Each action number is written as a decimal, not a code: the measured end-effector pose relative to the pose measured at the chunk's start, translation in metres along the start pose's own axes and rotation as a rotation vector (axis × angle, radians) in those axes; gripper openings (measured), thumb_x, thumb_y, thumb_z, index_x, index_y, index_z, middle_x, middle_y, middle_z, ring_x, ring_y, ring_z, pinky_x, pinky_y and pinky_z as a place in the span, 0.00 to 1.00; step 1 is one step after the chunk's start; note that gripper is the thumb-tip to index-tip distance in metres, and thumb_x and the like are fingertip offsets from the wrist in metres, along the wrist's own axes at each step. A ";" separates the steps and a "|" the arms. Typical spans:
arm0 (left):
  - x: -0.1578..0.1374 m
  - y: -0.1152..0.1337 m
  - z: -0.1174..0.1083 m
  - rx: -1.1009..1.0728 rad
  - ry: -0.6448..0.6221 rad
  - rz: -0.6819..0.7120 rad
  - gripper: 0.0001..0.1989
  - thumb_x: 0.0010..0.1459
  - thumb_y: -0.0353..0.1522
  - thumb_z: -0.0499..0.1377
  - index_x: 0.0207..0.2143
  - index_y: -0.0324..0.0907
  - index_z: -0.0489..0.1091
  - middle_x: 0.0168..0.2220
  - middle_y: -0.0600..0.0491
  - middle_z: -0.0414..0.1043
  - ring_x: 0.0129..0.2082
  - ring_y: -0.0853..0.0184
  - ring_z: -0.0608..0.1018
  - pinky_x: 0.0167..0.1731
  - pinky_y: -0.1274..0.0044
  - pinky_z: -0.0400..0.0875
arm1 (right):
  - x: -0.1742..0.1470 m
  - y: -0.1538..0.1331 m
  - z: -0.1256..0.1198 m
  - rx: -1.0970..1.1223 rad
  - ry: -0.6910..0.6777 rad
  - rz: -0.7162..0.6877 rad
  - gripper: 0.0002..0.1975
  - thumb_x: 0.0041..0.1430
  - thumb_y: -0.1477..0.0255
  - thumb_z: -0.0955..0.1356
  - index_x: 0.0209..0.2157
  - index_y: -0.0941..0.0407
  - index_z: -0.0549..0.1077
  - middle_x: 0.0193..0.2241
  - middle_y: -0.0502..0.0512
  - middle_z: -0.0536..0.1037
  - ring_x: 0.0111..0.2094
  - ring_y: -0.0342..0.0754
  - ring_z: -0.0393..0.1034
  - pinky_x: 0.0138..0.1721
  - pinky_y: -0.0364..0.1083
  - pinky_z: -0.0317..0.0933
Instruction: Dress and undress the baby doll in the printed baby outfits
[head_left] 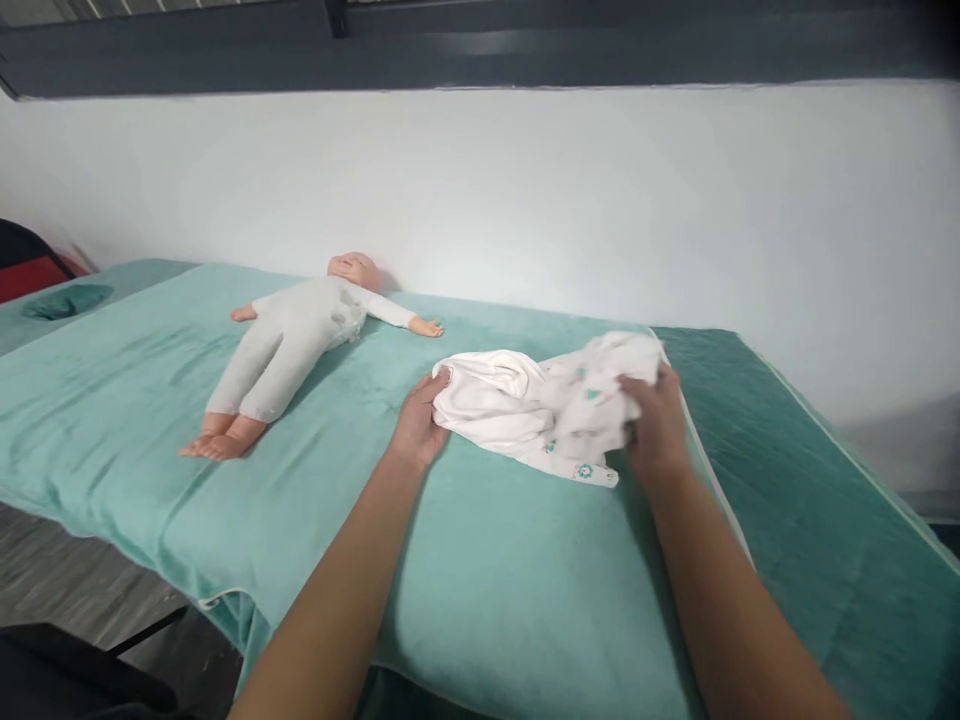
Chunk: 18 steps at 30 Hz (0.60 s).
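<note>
A crumpled white baby garment [517, 400] with small teal prints stretches between my two hands over the green bed cover. Its left edge is pinched in my left hand [424, 415], thumb on top. At the other end my right hand [656, 415] grips the bunched printed cloth, slightly blurred by motion. A flat strip with a printed flower hangs toward me from the cloth near my right hand. To the left, a baby doll [300, 330] with a white cloth body lies on its back, arms spread, head toward the wall. Neither hand touches the doll.
A light green cover [525, 590] lies over the bed, with a darker green part [825, 520] at the right. The white wall [525, 190] runs along the far side. A red and black object [30, 265] stands at the far left, and a black item [75, 675] is at the lower left.
</note>
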<state>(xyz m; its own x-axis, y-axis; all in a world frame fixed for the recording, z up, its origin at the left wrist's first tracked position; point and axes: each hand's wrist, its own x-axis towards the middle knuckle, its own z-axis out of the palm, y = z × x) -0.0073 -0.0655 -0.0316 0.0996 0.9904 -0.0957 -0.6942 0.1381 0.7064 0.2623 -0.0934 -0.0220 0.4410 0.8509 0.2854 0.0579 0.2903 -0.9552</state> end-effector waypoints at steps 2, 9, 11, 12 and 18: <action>-0.001 -0.002 0.001 0.036 0.006 0.016 0.13 0.53 0.32 0.67 0.40 0.35 0.75 0.34 0.49 0.78 0.35 0.65 0.80 0.42 0.74 0.75 | -0.013 0.003 0.015 -0.215 -0.118 -0.070 0.28 0.50 0.64 0.70 0.53 0.54 0.64 0.48 0.58 0.72 0.49 0.55 0.68 0.52 0.58 0.63; -0.006 -0.011 0.011 0.194 0.016 0.024 0.16 0.48 0.34 0.70 0.38 0.35 0.75 0.30 0.50 0.78 0.26 0.67 0.79 0.31 0.77 0.74 | -0.049 -0.005 0.054 -0.603 -0.499 -0.268 0.25 0.47 0.65 0.72 0.47 0.53 0.66 0.47 0.58 0.73 0.49 0.57 0.67 0.53 0.58 0.60; -0.006 -0.012 0.010 0.181 0.030 0.036 0.18 0.47 0.34 0.71 0.40 0.35 0.75 0.32 0.50 0.79 0.28 0.66 0.80 0.33 0.75 0.74 | -0.051 -0.007 0.054 -0.569 -0.432 -0.138 0.20 0.47 0.65 0.72 0.42 0.53 0.67 0.39 0.53 0.75 0.41 0.54 0.69 0.46 0.55 0.63; -0.005 -0.012 0.009 0.168 0.034 0.038 0.18 0.48 0.34 0.70 0.41 0.36 0.75 0.33 0.49 0.79 0.29 0.65 0.80 0.35 0.75 0.75 | -0.051 -0.008 0.051 -0.492 -0.372 -0.068 0.20 0.46 0.65 0.72 0.41 0.52 0.67 0.38 0.52 0.76 0.38 0.53 0.70 0.44 0.53 0.65; 0.007 -0.011 -0.002 0.080 -0.017 0.033 0.15 0.52 0.31 0.67 0.42 0.36 0.73 0.34 0.50 0.79 0.31 0.67 0.80 0.37 0.76 0.76 | -0.037 -0.034 -0.016 0.073 -0.031 0.073 0.24 0.45 0.62 0.73 0.44 0.56 0.69 0.42 0.58 0.79 0.38 0.52 0.75 0.37 0.50 0.70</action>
<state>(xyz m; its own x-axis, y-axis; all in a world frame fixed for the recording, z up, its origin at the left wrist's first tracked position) -0.0001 -0.0597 -0.0413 0.0902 0.9941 -0.0603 -0.6378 0.1041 0.7631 0.2584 -0.1419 -0.0016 0.4136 0.8837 0.2191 -0.0391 0.2576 -0.9655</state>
